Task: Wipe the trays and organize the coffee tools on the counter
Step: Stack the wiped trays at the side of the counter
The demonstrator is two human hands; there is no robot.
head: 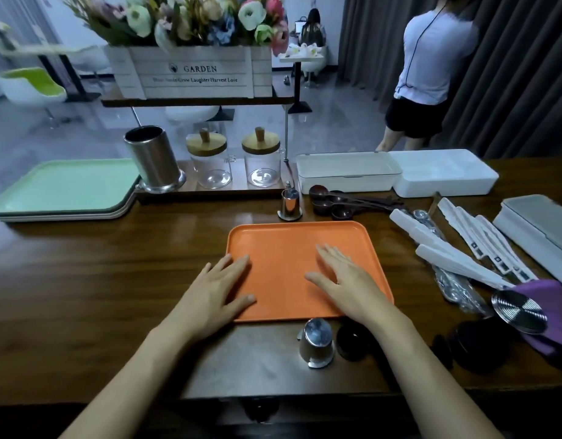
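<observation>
An orange tray (292, 245) lies flat on the wooden counter in front of me. My left hand (216, 291) rests flat on its left edge, fingers straight. My right hand (346, 280) lies flat on the tray's right half, fingers spread. A purple cloth (555, 308) lies at the right, partly under a round metal tamper (518, 312). Brown coffee spoons (333, 202) lie behind the tray. A small steel cup (316, 342) and a black round piece (352, 342) stand at the tray's near edge. A stack of green trays (64, 188) sits far left.
A steel canister (153, 160), two glass jars (210, 163) with wooden lids and a small steel cup (289, 204) stand behind the tray. White boxes (396, 172) and white packets (463, 242) fill the right side. A flower crate (191, 71) sits on a shelf. A person (428, 71) stands beyond the counter.
</observation>
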